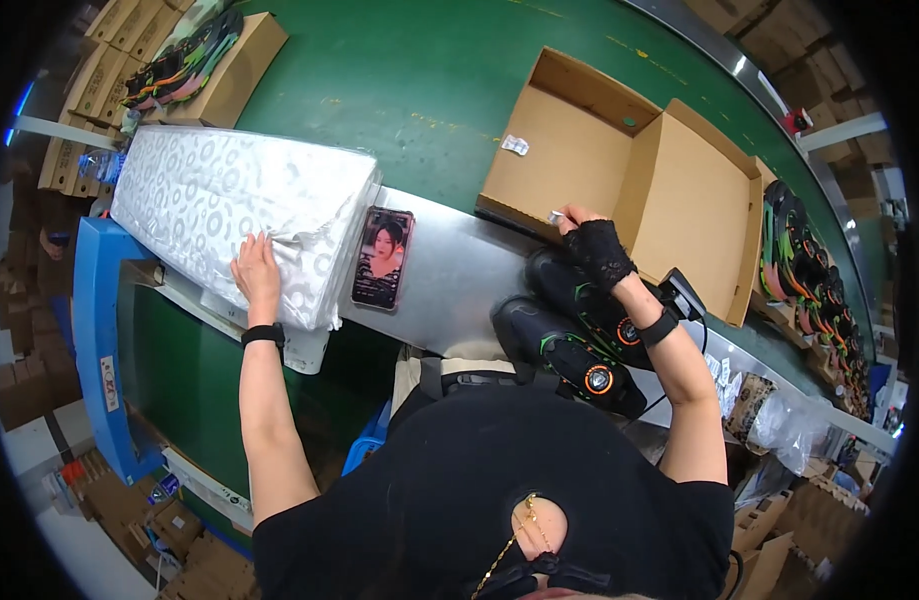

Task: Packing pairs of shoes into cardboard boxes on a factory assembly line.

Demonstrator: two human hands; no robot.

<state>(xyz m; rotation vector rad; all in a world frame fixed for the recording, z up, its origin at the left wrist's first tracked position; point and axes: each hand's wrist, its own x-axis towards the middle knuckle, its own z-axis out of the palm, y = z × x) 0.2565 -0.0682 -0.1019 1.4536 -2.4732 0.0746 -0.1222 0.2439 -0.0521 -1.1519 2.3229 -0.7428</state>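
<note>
My left hand [256, 272] lies open, fingers spread, on a thick stack of white wrapping paper [209, 190] printed with grey rings. My right hand [591, 245], in a black lace fingerless glove, pinches a small white sachet [556, 216] at the near rim of an open cardboard shoebox [591, 125]. Another small white packet [515, 146] lies inside that box, by its left wall. Just below my right hand, a pair of black shoes [569, 350] with green and orange details rests at the table's near edge.
A phone [382, 258] lies on the metal strip [434, 270] right of the paper stack. A black device [682, 295] with a cable sits by my right wrist. More shoes line the far right [814, 270] and stand in a box at far left [194, 65].
</note>
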